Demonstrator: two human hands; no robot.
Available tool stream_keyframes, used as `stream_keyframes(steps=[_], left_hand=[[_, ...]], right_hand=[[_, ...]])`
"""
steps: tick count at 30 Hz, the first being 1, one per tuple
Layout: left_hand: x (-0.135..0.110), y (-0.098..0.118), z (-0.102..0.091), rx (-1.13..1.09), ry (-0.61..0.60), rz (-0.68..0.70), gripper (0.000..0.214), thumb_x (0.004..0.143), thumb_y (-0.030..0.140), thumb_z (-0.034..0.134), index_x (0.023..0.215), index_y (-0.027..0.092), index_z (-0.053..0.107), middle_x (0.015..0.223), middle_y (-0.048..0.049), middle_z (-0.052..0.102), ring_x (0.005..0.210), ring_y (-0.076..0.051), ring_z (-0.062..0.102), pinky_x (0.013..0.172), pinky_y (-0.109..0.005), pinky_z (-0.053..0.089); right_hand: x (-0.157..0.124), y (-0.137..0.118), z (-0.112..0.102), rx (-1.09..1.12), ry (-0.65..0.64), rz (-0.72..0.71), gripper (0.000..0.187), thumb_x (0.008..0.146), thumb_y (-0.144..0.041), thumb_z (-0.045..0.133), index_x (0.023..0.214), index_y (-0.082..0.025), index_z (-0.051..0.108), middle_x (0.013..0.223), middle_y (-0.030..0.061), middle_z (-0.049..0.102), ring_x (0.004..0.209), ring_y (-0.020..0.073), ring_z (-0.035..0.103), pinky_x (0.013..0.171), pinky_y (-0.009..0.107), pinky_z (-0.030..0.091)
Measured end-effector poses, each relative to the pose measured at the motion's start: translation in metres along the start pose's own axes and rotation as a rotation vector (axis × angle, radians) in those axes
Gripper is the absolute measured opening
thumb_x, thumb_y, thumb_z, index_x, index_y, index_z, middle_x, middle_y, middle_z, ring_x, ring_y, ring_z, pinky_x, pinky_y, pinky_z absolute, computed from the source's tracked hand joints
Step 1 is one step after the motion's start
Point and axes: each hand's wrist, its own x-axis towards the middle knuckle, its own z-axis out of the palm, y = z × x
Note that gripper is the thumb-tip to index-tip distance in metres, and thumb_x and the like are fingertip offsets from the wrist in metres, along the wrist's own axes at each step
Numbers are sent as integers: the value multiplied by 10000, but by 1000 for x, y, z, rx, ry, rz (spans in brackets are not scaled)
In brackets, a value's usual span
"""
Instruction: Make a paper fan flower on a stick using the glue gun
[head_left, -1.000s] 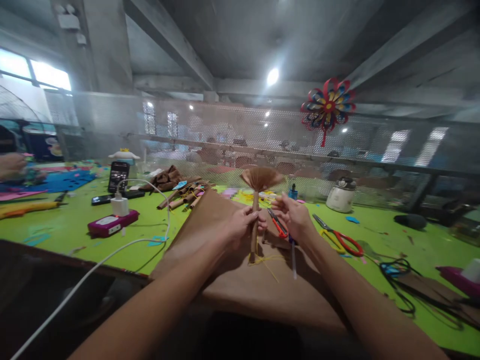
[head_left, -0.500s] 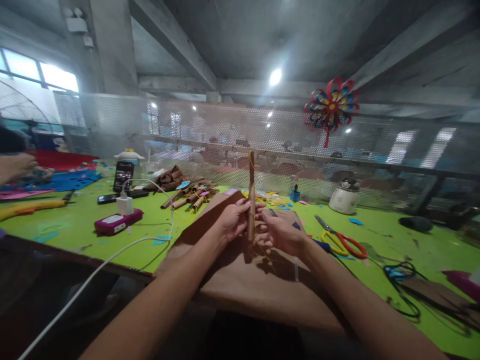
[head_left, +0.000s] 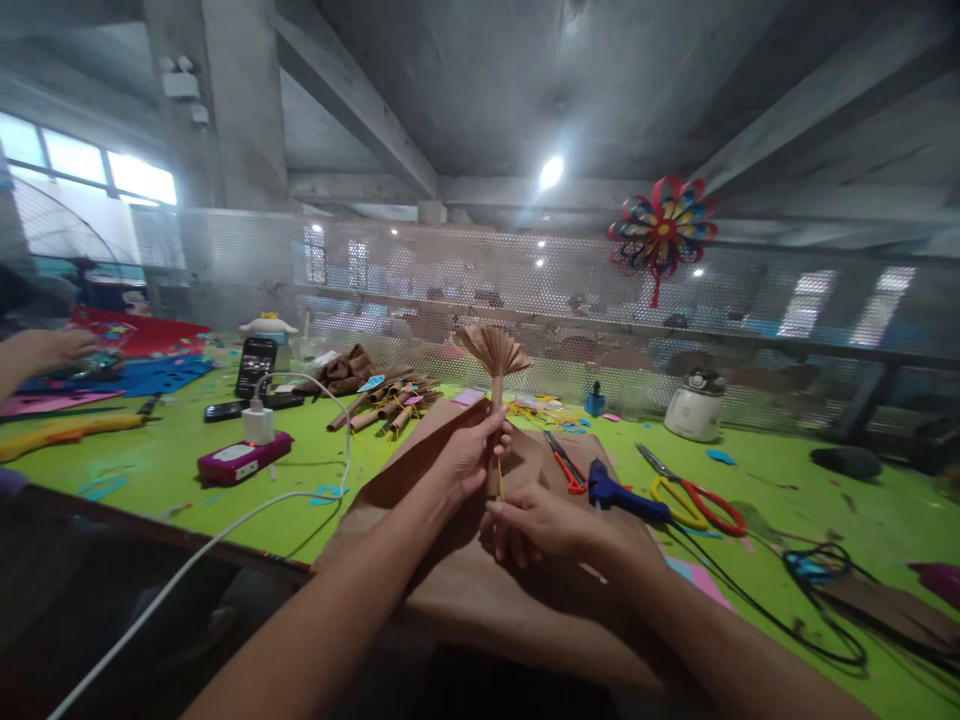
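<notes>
My left hand is closed around the narrow stem of a pleated brown paper fan. The fan stands upright, its folded top spread out above my fingers. Below it, my right hand pinches a thin yellow string that runs down from the stem. Its thumb and forefinger are pressed together, and the lower fingers are partly hidden in shadow. Both hands are over a large sheet of brown paper at the table's front edge.
Right of my hands lie a blue glue gun, a red-handled cutting tool and scissors. Rolled brown paper pieces are heaped behind on the left. A white cable crosses from a purple power strip. Another person's hand is far left.
The brown paper's top has opened from a narrow folded strip into a fan. My right hand has moved down from the paper to the string, uncovering the glue gun and cutting tool.
</notes>
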Motion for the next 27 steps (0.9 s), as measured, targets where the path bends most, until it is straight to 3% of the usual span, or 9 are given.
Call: stream_keyframes(steps=[4, 9, 14, 27], left_hand=[[-1, -1, -1, 12, 4, -18, 103, 858, 136, 523, 888, 65, 590, 638, -25, 536, 497, -45, 480, 414, -113, 341], [-4, 0, 0, 75, -64, -72, 141, 885, 175, 479, 935, 80, 570, 657, -44, 567, 509, -76, 524, 426, -142, 379], [-2, -1, -1, 118, -105, -81, 116, 876, 170, 481, 911, 88, 555, 610, -20, 534, 438, -60, 467, 378, -137, 317], [-1, -9, 0, 132, -68, -192, 123, 884, 152, 444, 899, 80, 543, 629, -18, 505, 436, -38, 435, 372, -110, 271]], right_hand=[[-5, -5, 4, -154, 17, -56, 446, 857, -542, 433, 697, -153, 583, 543, 0, 590, 349, 60, 446, 336, 167, 315], [-8, -4, 5, -364, 2, -91, 432, 920, -460, 369, 777, -136, 617, 564, 2, 576, 395, 67, 468, 387, 172, 347], [-14, -11, 7, -558, 11, -96, 430, 938, -404, 360, 741, -128, 624, 563, 9, 567, 434, 64, 454, 429, 178, 325], [-24, -33, 9, -566, -171, -16, 400, 942, -305, 353, 882, -105, 694, 442, -22, 516, 413, 77, 457, 489, 173, 395]])
